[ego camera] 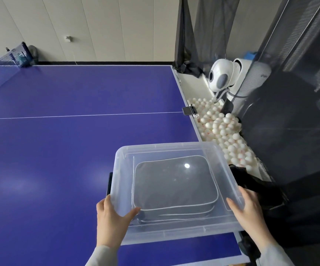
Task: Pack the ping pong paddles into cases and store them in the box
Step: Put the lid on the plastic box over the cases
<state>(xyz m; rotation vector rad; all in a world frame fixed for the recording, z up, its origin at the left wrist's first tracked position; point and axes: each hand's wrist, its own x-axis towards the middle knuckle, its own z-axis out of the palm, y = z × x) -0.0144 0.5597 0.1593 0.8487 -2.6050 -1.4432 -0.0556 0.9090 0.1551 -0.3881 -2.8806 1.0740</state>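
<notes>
- Box (176, 230), clear plastic, sits at the near right corner of my blue table (63, 143).
- My left hand (110, 217) grips its lid (174, 150) at the near left corner, thumb on top.
- My right hand (248, 210) holds the lid's right edge, fingers laid along it.
- Grey cases (171, 183) lie inside, under the lid.
- White balls (224, 129) fill a trough beyond.

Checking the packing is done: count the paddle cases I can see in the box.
2. One grey case lies flat on top inside the clear box; a second case shows only as an edge beneath it. More could be hidden underneath.
</notes>
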